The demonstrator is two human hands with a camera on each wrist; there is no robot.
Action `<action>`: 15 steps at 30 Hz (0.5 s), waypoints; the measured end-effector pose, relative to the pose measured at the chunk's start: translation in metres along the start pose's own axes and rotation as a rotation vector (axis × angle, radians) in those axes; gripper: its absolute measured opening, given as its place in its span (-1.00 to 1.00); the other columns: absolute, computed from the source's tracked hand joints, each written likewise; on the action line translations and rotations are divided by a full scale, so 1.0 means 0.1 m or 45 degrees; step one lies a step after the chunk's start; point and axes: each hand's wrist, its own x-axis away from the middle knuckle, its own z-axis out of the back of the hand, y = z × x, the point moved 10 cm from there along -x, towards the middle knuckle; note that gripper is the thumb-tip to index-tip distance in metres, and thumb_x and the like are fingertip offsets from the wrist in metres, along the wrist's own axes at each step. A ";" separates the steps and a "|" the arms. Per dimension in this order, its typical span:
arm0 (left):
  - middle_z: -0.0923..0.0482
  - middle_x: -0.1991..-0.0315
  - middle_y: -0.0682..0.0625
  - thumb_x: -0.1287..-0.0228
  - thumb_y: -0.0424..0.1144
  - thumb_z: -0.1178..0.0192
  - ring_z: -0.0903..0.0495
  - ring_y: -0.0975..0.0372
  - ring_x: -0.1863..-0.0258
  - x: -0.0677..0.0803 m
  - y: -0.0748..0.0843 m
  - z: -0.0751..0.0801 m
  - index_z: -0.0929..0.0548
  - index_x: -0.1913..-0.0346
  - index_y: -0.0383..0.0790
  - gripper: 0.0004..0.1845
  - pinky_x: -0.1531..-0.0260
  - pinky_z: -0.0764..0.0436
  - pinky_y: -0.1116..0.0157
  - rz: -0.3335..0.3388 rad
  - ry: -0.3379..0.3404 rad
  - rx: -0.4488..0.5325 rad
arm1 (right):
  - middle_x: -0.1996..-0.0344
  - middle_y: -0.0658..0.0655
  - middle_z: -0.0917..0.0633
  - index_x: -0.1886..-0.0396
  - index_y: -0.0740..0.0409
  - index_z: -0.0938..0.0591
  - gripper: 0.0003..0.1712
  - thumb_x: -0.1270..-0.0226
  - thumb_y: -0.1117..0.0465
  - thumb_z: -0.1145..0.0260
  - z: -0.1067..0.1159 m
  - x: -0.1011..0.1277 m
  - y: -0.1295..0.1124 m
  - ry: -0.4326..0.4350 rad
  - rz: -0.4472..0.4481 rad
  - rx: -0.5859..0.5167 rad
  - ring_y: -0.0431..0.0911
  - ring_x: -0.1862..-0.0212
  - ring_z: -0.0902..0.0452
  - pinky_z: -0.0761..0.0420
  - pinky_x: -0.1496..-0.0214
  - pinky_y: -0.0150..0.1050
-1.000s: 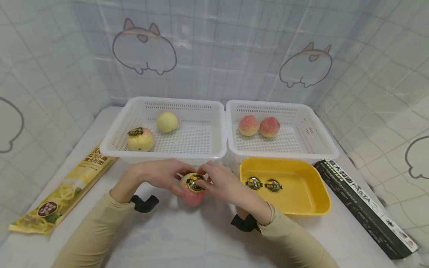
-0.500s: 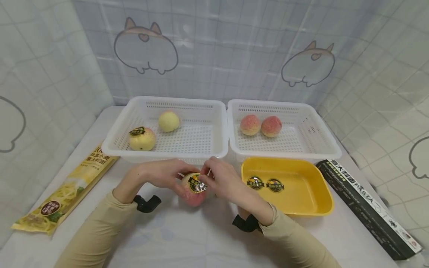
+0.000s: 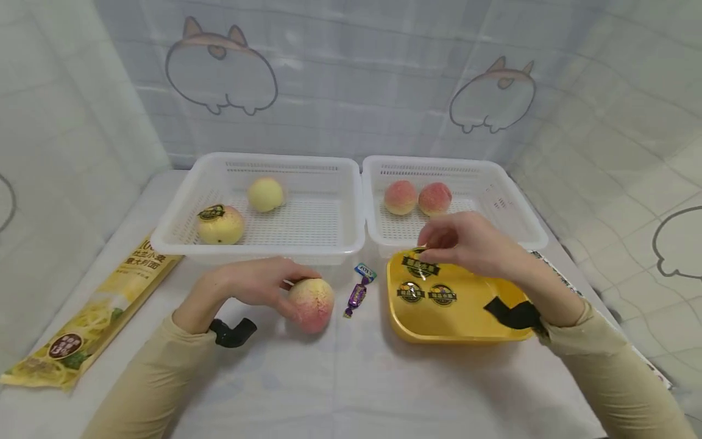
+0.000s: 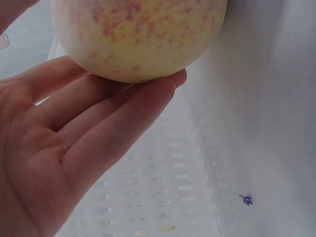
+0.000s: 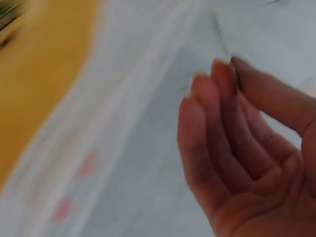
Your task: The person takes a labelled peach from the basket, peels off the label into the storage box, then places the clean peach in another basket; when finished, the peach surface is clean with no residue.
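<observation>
Currently, a loose sticker (image 3: 421,264) is pinched near its upper edge by the right hand (image 3: 477,244), over the yellow tub (image 3: 477,312), while the peach (image 3: 311,305) is gripped on the bench (image 3: 307,396) by the left hand (image 3: 263,281). The sticky face is best kept off the fingertips, and the peach is best steadied without squeezing, since it could bruise. Thin, pliable film is suggested by the sticker's gloss; the peach is rounded, its yellow skin speckled red. Two round-centred stickers (image 3: 411,291) are seen inside the smooth-walled tub.
</observation>
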 end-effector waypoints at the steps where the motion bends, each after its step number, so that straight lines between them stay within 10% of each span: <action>1: -0.63 0.06 0.25 -0.10 -0.21 -0.46 -0.58 0.34 0.03 -0.01 0.00 0.00 -0.60 -0.19 -0.01 -0.46 -0.24 -0.53 0.15 -0.003 -0.003 0.002 | 0.42 -0.07 -0.74 0.25 0.08 -0.74 -0.88 -0.22 0.24 -0.49 0.03 0.04 0.16 -0.037 -0.035 0.034 -0.19 0.36 -0.62 -0.65 0.23 -0.36; 15: -0.63 0.02 0.21 -0.12 -0.24 -0.44 -0.59 0.36 0.02 0.02 0.04 0.01 -0.57 -0.21 -0.10 -0.45 -0.24 -0.54 0.13 -0.056 -0.012 0.014 | 0.55 -0.07 -0.48 0.50 0.07 -0.55 -0.77 -0.18 0.30 -0.48 -0.34 0.29 1.16 -0.506 -0.181 0.515 -0.19 0.44 -0.34 -0.36 0.36 -0.33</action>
